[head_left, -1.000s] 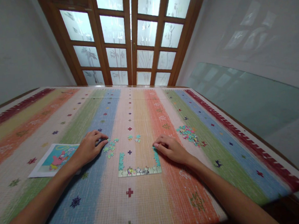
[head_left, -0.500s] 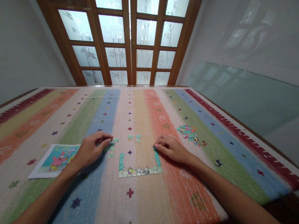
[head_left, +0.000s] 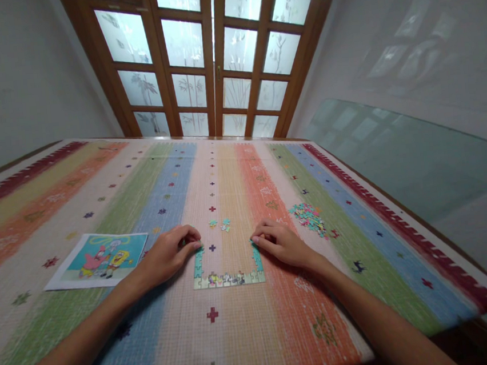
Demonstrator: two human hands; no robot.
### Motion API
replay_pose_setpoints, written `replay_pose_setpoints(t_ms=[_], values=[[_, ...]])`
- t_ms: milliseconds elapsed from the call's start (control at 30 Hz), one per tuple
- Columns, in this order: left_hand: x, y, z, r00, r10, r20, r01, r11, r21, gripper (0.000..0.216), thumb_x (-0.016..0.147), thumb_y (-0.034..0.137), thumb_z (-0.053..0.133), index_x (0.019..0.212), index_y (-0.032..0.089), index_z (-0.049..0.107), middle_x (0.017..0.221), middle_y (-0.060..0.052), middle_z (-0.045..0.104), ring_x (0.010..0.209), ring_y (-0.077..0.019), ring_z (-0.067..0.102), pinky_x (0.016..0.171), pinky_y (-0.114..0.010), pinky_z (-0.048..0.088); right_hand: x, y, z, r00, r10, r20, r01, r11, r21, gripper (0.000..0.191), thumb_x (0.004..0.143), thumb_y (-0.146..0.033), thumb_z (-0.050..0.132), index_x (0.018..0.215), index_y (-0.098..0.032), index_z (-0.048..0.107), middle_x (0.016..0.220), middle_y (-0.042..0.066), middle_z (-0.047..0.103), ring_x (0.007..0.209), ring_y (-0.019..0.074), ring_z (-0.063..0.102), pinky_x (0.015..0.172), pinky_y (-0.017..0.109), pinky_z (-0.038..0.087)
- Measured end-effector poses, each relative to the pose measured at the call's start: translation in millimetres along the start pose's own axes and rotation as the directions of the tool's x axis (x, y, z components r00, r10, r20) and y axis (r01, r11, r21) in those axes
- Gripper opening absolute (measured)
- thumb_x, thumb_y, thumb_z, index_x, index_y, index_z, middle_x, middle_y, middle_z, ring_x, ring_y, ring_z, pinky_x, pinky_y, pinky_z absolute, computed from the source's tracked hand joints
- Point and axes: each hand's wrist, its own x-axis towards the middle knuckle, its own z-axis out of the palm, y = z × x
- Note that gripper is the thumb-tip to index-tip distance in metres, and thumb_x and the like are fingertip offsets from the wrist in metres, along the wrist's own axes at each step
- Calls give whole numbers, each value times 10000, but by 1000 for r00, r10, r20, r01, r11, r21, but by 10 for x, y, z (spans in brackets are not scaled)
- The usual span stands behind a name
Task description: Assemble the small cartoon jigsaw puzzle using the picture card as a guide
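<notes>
A U-shaped puzzle border [head_left: 229, 279] lies on the tablecloth, with a bottom row and two teal side columns. My left hand [head_left: 176, 251] is closed at the upper end of the left column, thumb and forefinger pinching a small teal puzzle piece [head_left: 200, 246]. At the top of the right column, my right hand [head_left: 281, 243] is also closed, its fingertips on a teal puzzle piece [head_left: 252, 239] that they mostly cover. A few loose pieces [head_left: 225, 225] rest beyond the border, between the hands. The loose pieces beside my left hand are hidden behind it.
A heap of mixed puzzle pieces [head_left: 308, 218] lies beyond my right hand. Left of my left forearm is a printed cartoon picture [head_left: 100, 259]. The striped tablecloth [head_left: 236, 338] covers the table, and glazed wooden doors [head_left: 210, 65] stand behind it.
My left hand has moved right, from the loose pieces at the left to the top of the border's left column. More of the printed picture shows. My right hand has barely moved.
</notes>
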Motion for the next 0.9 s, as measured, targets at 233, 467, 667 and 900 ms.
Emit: replay_pose_setpoints(t_ms=[233, 467, 667, 900], values=[[23, -8, -5, 996, 81, -35, -79, 995, 57, 230, 982, 359, 526, 927, 233, 710, 875, -46, 729, 808, -218, 645, 800, -400, 521, -2, 10, -2, 1000, -11, -3, 11, 1000, 4, 206, 1001, -294, 557, 882, -202, 697, 918, 59, 625, 808, 180, 584, 759, 337, 475], [18, -35, 64, 990, 119, -78, -112, 990, 85, 235, 997, 366, 539, 923, 222, 710, 909, -52, 717, 917, -236, 627, 862, -408, 507, 1, -13, -10, 1000, -1, 3, 1, 1000, 5, 198, 1000, -289, 562, 891, -195, 697, 915, 54, 619, 804, 172, 579, 768, 332, 473], [7, -78, 83, 980, 179, -83, -167, 977, 130, 272, 1019, 368, 520, 944, 215, 732, 932, -55, 691, 920, -231, 592, 868, -393, 487, -1, -6, -10, 1000, -10, 9, 10, 1000, -7, 190, 1002, -271, 563, 892, -191, 696, 918, 57, 619, 811, 171, 583, 765, 323, 471], [5, -84, 80, 975, 213, -67, -203, 969, 141, 257, 1011, 382, 554, 951, 213, 737, 925, -48, 679, 918, -230, 569, 868, -383, 468, -4, -5, -14, 1000, -14, 12, 14, 1000, -5, 196, 1002, -271, 560, 901, -177, 700, 925, 59, 617, 807, 164, 582, 765, 315, 468]])
